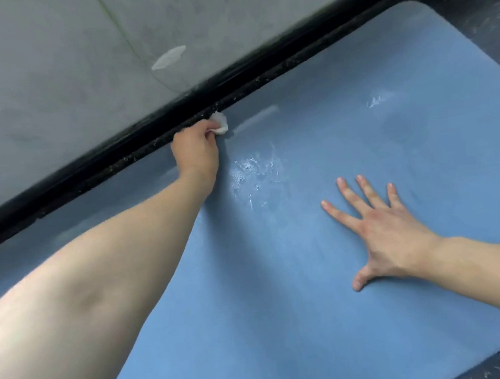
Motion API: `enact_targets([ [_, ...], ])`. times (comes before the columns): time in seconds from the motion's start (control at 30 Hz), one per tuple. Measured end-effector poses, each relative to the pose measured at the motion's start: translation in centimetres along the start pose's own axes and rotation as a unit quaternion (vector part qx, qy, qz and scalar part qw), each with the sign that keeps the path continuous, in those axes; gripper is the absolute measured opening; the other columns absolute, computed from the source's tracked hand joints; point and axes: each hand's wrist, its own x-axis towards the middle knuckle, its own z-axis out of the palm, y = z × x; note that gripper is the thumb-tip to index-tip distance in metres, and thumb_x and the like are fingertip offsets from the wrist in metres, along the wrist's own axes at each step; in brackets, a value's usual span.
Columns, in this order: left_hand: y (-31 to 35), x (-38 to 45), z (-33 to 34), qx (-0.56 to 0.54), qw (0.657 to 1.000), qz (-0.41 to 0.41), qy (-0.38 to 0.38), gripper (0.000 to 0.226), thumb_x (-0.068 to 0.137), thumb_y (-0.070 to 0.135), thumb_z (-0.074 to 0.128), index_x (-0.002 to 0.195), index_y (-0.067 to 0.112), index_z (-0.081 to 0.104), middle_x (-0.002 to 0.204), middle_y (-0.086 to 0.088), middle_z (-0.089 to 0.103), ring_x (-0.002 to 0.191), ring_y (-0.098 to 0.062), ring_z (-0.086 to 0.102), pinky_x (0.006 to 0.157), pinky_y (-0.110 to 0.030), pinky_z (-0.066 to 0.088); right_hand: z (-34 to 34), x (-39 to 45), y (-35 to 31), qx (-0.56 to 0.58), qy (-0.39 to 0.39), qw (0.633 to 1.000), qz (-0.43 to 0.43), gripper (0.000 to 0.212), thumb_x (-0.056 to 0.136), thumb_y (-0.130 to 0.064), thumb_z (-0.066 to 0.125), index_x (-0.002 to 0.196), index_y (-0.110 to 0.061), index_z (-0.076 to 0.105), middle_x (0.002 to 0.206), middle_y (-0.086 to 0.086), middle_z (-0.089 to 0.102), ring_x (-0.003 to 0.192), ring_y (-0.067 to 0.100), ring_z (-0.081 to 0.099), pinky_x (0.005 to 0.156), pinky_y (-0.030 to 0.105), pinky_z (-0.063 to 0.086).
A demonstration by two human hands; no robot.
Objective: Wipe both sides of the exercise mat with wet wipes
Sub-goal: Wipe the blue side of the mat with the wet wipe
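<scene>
- The left hand (196, 151) curls over most of the wipe (219, 123).
- The mat (310, 274) runs off the bottom and right edges.
- Both arms are cut off at the edges.

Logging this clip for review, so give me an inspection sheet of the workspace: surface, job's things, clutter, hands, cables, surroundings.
Surface: blue exercise mat lying flat on a dark speckled floor; whitish smears on it near the far edge.
Job's things: wet wipe, bunched, at the mat's far edge.
Clutter: nothing seen on the mat; a pale patch on the grey wall.
Hands: left hand grips the wipe; right hand lies flat on the mat, fingers spread.
Cables: nothing seen.
Surroundings: grey wall above a black baseboard strip flecked with pale specks.
</scene>
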Motion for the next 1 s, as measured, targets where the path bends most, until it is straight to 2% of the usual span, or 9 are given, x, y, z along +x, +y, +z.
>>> enact_targets([
  [0.17,-0.2,-7.5,0.0,0.020,0.996,0.077,-0.043,0.028,0.087,0.017,0.060,0.101,0.035,0.077,0.087,-0.004,0.074,0.082,-0.032,0.067,0.069,-0.035,0.046,0.0,0.3,0.1,0.007,-0.003,1.000,0.005,0.160,0.046,-0.101,0.064,0.150,-0.044,-0.044,0.155,0.007,-0.057,0.150,0.041,-0.041,0.123,0.073,-0.003],
  [0.3,-0.5,-16.7,-0.8,-0.051,0.984,0.141,-0.100,0.027,0.084,0.022,0.056,0.096,0.035,0.077,0.083,0.011,0.073,0.077,-0.015,0.065,0.065,-0.025,0.048,-0.3,0.1,0.0,0.014,-0.017,1.000,0.004,0.160,0.047,-0.100,0.065,0.149,-0.043,-0.045,0.153,0.007,-0.059,0.148,0.041,-0.044,0.122,0.074,-0.007],
  [0.43,0.7,-17.0,-1.4,-0.081,0.988,0.075,-0.104,0.023,0.085,0.013,0.071,0.095,0.030,0.080,0.077,0.007,0.069,0.074,-0.018,0.065,0.072,-0.032,0.050,-0.9,-0.7,-0.8,0.025,-0.018,1.000,-0.002,0.158,0.053,-0.094,0.070,0.153,-0.041,-0.041,0.159,0.012,-0.051,0.151,0.044,-0.037,0.125,0.071,-0.002],
  [0.57,2.2,-17.7,-1.8,-0.101,0.992,0.010,-0.069,0.021,0.088,0.012,0.072,0.097,0.030,0.080,0.072,0.021,0.058,0.077,-0.015,0.063,0.074,-0.026,0.048,1.3,-4.0,-2.2,0.030,-0.010,0.998,-0.052,0.161,0.050,-0.093,0.069,0.153,-0.035,-0.040,0.165,0.011,-0.043,0.154,0.039,-0.035,0.126,0.066,-0.007],
  [0.67,2.6,-21.2,-0.6,-0.055,0.995,0.023,-0.083,0.025,0.084,0.014,0.075,0.096,0.035,0.078,0.080,0.012,0.072,0.079,-0.015,0.067,0.067,-0.019,0.038,3.8,-6.6,-2.6,-0.005,-0.022,0.997,-0.079,0.163,0.047,-0.095,0.066,0.158,-0.030,-0.035,0.167,0.012,-0.040,0.153,0.039,-0.037,0.124,0.069,-0.008],
  [0.73,2.8,-24.4,0.0,-0.055,0.992,0.054,-0.103,0.026,0.081,0.015,0.077,0.094,0.038,0.077,0.079,0.012,0.073,0.073,-0.013,0.066,0.062,-0.014,0.033,4.6,-6.9,-2.4,-0.023,-0.033,0.995,-0.087,0.164,0.048,-0.093,0.070,0.159,-0.030,-0.034,0.163,0.012,-0.046,0.150,0.041,-0.042,0.123,0.070,-0.012],
  [0.8,3.0,-28.5,-0.1,-0.088,0.979,0.115,-0.144,0.022,0.081,0.021,0.071,0.094,0.038,0.075,0.087,0.018,0.074,0.073,-0.008,0.065,0.065,-0.013,0.042,4.8,-6.7,-2.2,-0.018,-0.024,0.996,-0.086,0.167,0.048,-0.091,0.075,0.159,-0.030,-0.034,0.161,0.011,-0.050,0.148,0.040,-0.044,0.122,0.069,-0.015],
  [0.9,2.8,-33.7,-0.4,-0.140,0.949,0.186,-0.214,0.019,0.084,0.025,0.064,0.095,0.035,0.076,0.106,0.024,0.073,0.079,-0.005,0.066,0.071,-0.022,0.055,5.0,-6.7,-2.2,-0.013,-0.025,0.996,-0.090,0.168,0.047,-0.091,0.076,0.159,-0.029,-0.032,0.160,0.011,-0.051,0.147,0.040,-0.045,0.122,0.070,-0.016],
  [1.0,3.6,-34.0,-0.6,-0.143,0.953,0.148,-0.222,0.022,0.082,0.022,0.067,0.097,0.035,0.075,0.091,0.018,0.074,0.077,-0.004,0.064,0.072,-0.024,0.054,5.3,-7.4,-2.0,-0.018,-0.020,0.995,-0.101,0.166,0.048,-0.091,0.076,0.165,-0.026,-0.022,0.164,0.014,-0.044,0.150,0.041,-0.041,0.124,0.069,-0.012],
])
